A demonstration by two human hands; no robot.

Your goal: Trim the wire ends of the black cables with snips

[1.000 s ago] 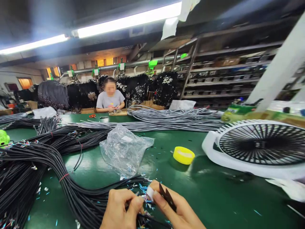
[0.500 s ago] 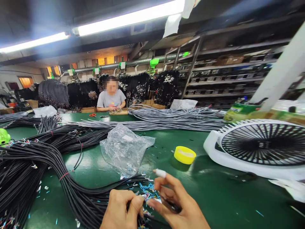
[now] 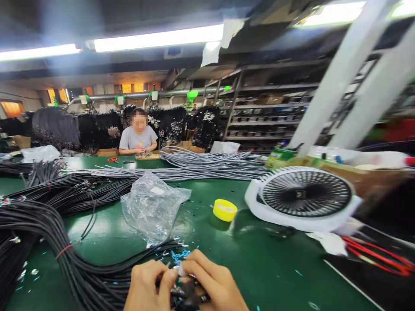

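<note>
At the bottom of the view, my left hand is closed, thumb against forefinger, at the end of a black cable. My right hand meets it with fingers pinched together, a white wrap on one fingertip. A dark object shows partly under the right palm, its kind hidden. Blue wire scraps lie just beyond the fingertips. A thick bundle of black cables curves along the left, bound with a red tie.
A clear plastic bag lies ahead, with a yellow tape roll to its right. Farther right is a white fan. Grey cables cross the far table, where a person sits. Red wire loops lie at right.
My view has turned to the right, so things shift left. My right hand's fingers, spread apart before, have closed in against my left fingertips.
</note>
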